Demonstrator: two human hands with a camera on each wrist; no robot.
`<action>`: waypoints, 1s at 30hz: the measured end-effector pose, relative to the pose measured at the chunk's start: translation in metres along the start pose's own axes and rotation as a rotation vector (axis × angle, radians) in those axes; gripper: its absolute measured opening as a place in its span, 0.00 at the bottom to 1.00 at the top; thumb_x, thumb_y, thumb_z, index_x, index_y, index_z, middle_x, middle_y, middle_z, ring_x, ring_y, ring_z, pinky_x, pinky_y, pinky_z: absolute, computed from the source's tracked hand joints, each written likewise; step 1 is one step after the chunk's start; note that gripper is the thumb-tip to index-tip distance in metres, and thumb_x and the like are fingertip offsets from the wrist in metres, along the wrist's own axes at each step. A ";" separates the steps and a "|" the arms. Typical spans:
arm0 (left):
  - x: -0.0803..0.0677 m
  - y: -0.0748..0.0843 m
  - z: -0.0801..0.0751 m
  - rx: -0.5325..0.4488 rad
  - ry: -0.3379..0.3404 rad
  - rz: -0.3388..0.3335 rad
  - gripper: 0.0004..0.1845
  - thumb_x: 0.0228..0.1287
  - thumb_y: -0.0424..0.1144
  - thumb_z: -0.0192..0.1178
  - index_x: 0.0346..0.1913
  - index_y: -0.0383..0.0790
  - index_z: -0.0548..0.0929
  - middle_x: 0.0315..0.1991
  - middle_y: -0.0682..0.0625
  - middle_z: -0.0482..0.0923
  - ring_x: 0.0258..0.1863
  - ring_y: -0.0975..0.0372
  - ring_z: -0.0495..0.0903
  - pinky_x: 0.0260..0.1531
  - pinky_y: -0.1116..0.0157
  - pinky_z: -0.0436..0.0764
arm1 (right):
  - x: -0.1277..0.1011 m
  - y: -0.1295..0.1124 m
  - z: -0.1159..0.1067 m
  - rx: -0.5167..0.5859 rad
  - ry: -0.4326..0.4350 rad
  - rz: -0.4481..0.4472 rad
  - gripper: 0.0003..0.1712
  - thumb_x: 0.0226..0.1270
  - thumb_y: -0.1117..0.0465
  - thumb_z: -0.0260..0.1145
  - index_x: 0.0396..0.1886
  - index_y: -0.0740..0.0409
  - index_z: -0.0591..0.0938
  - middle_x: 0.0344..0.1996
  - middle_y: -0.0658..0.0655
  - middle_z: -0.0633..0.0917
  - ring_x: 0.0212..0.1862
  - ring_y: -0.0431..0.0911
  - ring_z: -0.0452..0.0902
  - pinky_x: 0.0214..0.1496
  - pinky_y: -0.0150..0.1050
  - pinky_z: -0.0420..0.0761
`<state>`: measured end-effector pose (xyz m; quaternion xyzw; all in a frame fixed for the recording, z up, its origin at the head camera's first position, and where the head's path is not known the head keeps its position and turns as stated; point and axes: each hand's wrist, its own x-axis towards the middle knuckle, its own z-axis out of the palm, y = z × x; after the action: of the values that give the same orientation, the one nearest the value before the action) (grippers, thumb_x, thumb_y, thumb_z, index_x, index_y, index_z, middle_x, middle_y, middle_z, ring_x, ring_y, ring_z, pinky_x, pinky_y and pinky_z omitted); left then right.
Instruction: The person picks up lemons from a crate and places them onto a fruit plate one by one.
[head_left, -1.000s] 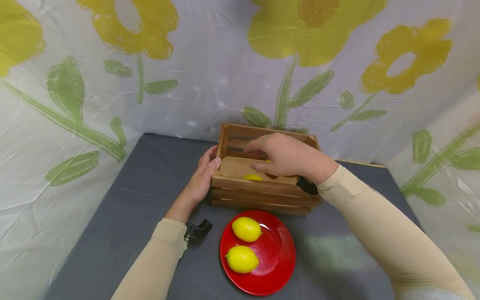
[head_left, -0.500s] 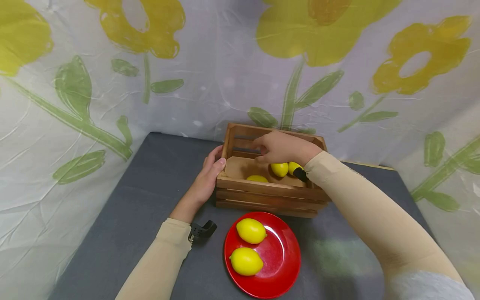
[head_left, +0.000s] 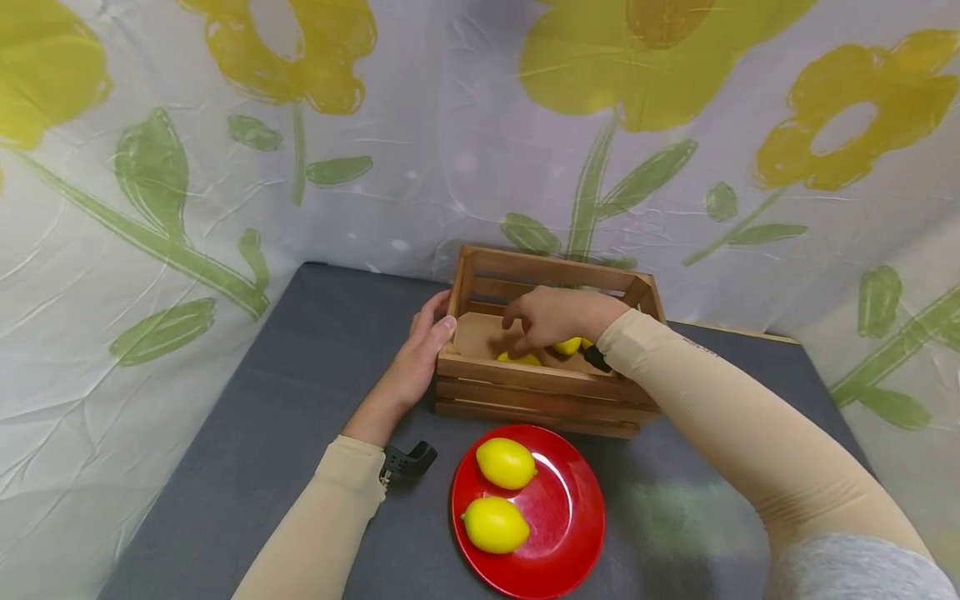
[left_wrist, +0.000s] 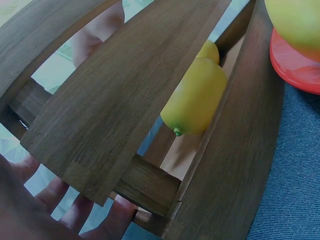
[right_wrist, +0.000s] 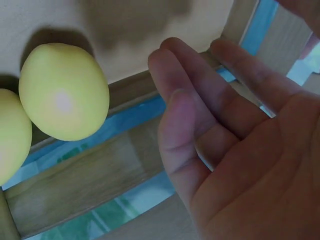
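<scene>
My left hand [head_left: 416, 354] holds the left end of a slatted wooden crate [head_left: 540, 387], thumb on the rim. In the left wrist view its fingers [left_wrist: 75, 212] lie against the end slats. Inside the crate, my right hand [head_left: 562, 318] hovers over a front lemon [head_left: 519, 358], fingers loosely bent, nothing in them. The right wrist view shows this hand [right_wrist: 240, 130] apart from a yellow lemon [right_wrist: 64, 92] and another lemon [right_wrist: 11, 135]. In the head view these lemons [head_left: 567, 345] are partly hidden by the right hand and wrist.
In front of the crate stands a red plate [head_left: 558, 546] with an upper lemon [head_left: 506, 463] and a lower lemon [head_left: 496, 525]. The dark table [head_left: 300, 392] meets a flower-printed cloth [head_left: 420, 167] behind the crate. A black strap [head_left: 411, 458] is on the left wrist.
My right hand has moved down and slightly nearer within the crate, coming over the front lemon. The left hand keeps its hold on the crate. The whole head view has shifted a little.
</scene>
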<state>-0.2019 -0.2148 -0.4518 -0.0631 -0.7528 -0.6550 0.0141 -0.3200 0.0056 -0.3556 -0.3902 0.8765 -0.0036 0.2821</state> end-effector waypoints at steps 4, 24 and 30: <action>0.000 -0.001 -0.001 -0.002 0.003 0.001 0.37 0.83 0.57 0.44 0.87 0.51 0.54 0.82 0.41 0.54 0.81 0.47 0.55 0.80 0.39 0.54 | 0.002 -0.001 0.004 0.027 -0.040 0.020 0.34 0.72 0.44 0.73 0.73 0.52 0.81 0.50 0.56 0.90 0.43 0.51 0.88 0.52 0.44 0.86; 0.002 -0.003 0.000 -0.019 -0.008 0.020 0.37 0.81 0.56 0.44 0.87 0.49 0.54 0.82 0.40 0.55 0.80 0.48 0.55 0.80 0.41 0.54 | 0.008 -0.006 0.011 0.011 -0.114 0.059 0.29 0.71 0.61 0.67 0.72 0.50 0.82 0.62 0.61 0.87 0.38 0.46 0.83 0.29 0.34 0.76; 0.002 -0.003 -0.001 -0.010 -0.001 0.027 0.37 0.81 0.57 0.44 0.87 0.49 0.55 0.82 0.40 0.55 0.80 0.48 0.55 0.80 0.40 0.55 | 0.009 -0.007 0.011 0.034 -0.140 0.083 0.29 0.71 0.62 0.67 0.72 0.49 0.82 0.63 0.61 0.85 0.25 0.43 0.77 0.24 0.33 0.72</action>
<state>-0.2042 -0.2157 -0.4543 -0.0734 -0.7486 -0.6585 0.0221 -0.3142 -0.0029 -0.3674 -0.3478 0.8698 0.0204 0.3495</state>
